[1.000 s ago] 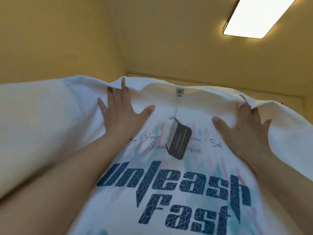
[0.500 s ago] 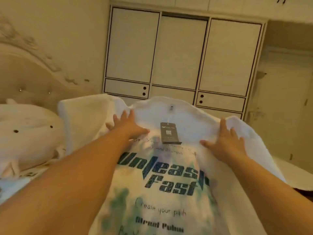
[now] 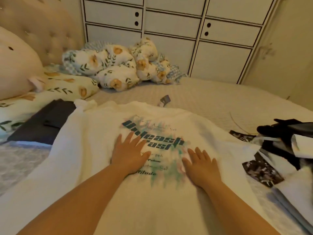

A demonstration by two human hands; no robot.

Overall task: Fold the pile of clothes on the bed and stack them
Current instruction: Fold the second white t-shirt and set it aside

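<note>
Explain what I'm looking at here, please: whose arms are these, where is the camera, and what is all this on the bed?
There is no machine here. A person wears a camera on the head, looking forward and down, so the two bare arms are their own. The left hand and right hand lie flat with straight fingers on a white T-shirt with blue lettering, spread over the bed. Nothing is held; both hands only press the cloth. Left of the shirt lies a folded dark garment; at the right edge sits a pile of unfolded clothes. A small tag lies beyond the shirt's far edge. Behind are a crumpled flowered quilt and a white wardrobe.
</note>
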